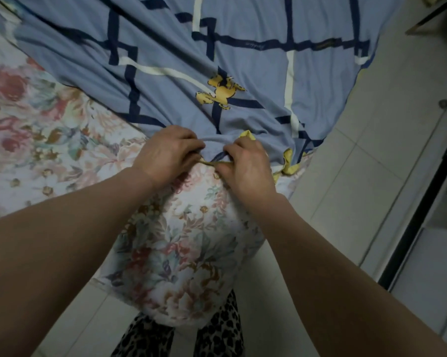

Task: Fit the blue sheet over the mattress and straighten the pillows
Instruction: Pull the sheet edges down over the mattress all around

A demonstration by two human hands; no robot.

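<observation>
The blue sheet (243, 60), with dark blue and cream lines and a yellow emblem, lies rumpled over the far part of the floral mattress (50, 130). Its yellow-trimmed hem reaches the mattress corner (186, 240) right in front of me. My left hand (165, 155) and my right hand (245, 166) both pinch that hem side by side, at the top of the corner. No pillows are in view.
Pale floor tiles (359, 176) run along the right of the bed and under me. White furniture with a dark edge (423, 240) stands at the right. My leopard-print trousers (217, 331) touch the mattress corner.
</observation>
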